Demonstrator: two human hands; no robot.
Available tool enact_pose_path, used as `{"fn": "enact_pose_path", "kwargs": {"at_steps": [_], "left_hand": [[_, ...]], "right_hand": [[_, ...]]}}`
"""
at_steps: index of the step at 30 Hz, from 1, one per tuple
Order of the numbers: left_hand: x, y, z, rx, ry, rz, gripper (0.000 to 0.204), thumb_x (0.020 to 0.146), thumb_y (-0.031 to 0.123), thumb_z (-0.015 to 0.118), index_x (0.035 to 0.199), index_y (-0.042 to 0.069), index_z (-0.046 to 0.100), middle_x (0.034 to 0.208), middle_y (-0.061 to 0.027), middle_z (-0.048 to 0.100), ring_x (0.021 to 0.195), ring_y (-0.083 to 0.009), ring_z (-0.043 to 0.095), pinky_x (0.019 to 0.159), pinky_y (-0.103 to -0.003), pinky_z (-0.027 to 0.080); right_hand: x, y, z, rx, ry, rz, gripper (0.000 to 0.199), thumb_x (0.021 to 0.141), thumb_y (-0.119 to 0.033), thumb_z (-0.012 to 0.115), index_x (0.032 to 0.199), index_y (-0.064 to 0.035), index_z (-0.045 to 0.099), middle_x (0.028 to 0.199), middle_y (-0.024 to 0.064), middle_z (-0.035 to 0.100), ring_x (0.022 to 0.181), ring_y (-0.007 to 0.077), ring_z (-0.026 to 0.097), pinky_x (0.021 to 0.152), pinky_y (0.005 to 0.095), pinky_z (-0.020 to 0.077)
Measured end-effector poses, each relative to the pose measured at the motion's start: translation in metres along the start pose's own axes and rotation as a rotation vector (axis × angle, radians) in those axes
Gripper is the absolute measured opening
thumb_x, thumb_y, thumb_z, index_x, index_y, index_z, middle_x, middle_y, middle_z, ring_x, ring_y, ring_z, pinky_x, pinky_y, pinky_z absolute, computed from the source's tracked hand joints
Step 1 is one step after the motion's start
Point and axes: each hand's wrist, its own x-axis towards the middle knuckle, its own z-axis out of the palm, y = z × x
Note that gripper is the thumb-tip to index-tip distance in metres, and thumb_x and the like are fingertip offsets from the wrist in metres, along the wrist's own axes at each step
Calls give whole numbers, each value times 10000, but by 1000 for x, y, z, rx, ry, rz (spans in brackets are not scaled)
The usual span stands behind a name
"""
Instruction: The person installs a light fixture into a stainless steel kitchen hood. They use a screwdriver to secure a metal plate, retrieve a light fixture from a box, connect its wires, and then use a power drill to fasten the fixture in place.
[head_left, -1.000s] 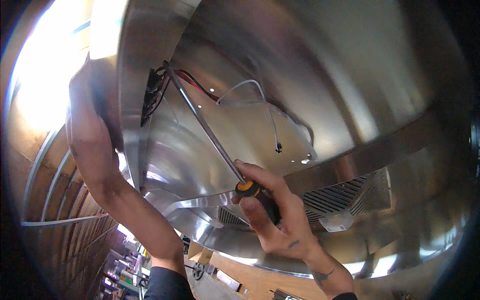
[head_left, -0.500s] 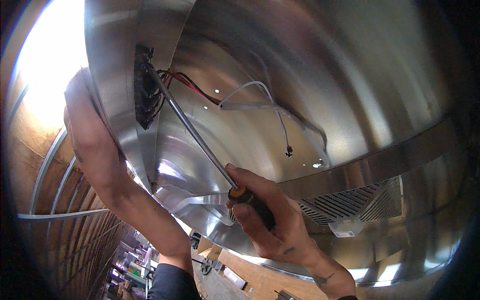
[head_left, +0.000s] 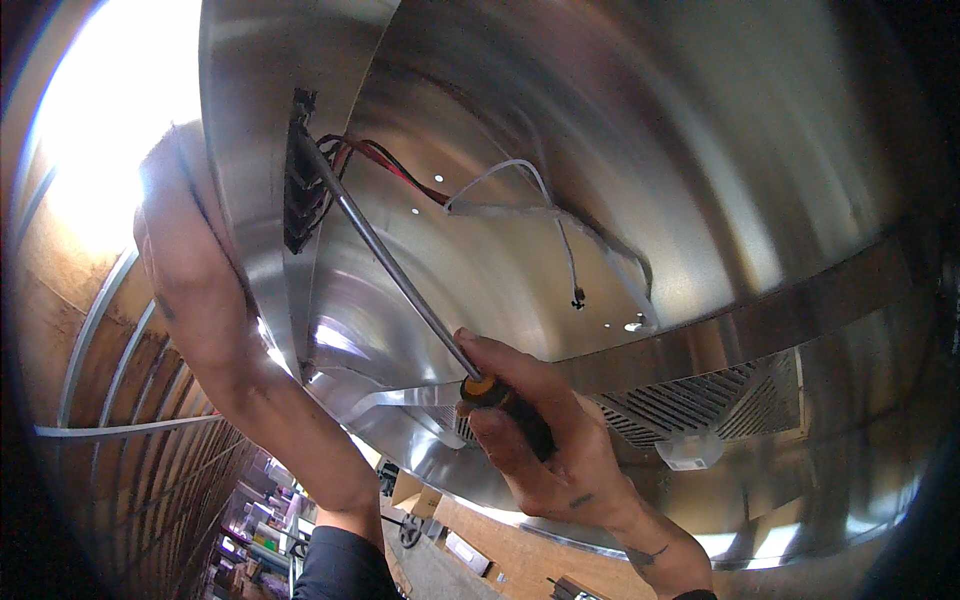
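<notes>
My right hand [head_left: 555, 435] is wrapped round the black and yellow handle of a long screwdriver [head_left: 395, 270]. Its steel shaft runs up and left, and the tip meets a black slotted part [head_left: 303, 185] set in a bent sheet-metal panel [head_left: 250, 110]. My left hand [head_left: 178, 165] reaches up along the panel's outer side; glare and the panel's edge hide its fingers. Red and black wires [head_left: 375, 155] come out beside the black part. They join a grey cable [head_left: 540, 185] whose loose end carries a small dark connector [head_left: 577, 298].
Curved shiny sheet metal surrounds the work, with a slotted vent grille [head_left: 700, 405] at right and a clear plastic piece [head_left: 690, 452] below it. Metal rods [head_left: 125, 430] cross a brown surface at left. Lower down are a cardboard box [head_left: 412, 495] and a wooden surface [head_left: 500, 530].
The panel, the black part and my left forearm appear slightly further right in view. The screwdriver stays against the black part, with my right hand nearly unmoved.
</notes>
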Motion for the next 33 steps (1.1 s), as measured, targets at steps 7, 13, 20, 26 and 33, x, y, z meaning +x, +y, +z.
{"fn": "enact_pose_path", "kwargs": {"at_steps": [7,13,20,26,33], "left_hand": [[-2,4,2,70,-27,81,477,1064,451,425,1313,82,595,1141,-110,672,972,-214,677,818,-354,548],[3,-4,2,88,-35,132,478,1062,443,432,1313,74,601,1124,-109,685,950,-214,690,801,-353,555],[2,-6,2,27,-31,110,475,1064,431,433,1310,63,604,1129,-115,691,951,-209,699,799,-341,560],[-8,10,5,-87,21,-71,442,1089,349,466,1314,-4,609,1243,-136,604,1150,-235,588,999,-366,435],[-2,-1,3,54,17,26,438,1057,380,444,1299,55,611,1111,-104,680,953,-184,683,814,-332,548]], "right_hand": [[-1,3,3,156,-34,53,499,1059,-196,593,1516,-63,442,1075,99,676,779,93,584,710,249,496],[-2,1,-2,397,-99,196,489,1068,-210,588,1528,-100,463,1186,111,640,1047,154,617,924,304,486],[-1,5,0,377,-100,176,493,1068,-229,590,1529,-104,466,1180,107,637,1024,152,613,896,299,485],[-2,2,0,370,-99,210,493,1070,-243,586,1527,-101,470,1178,109,632,1023,151,614,900,298,485],[-2,4,2,388,-96,187,486,1072,-237,581,1525,-100,471,1187,115,624,1039,148,620,900,297,488]]}}
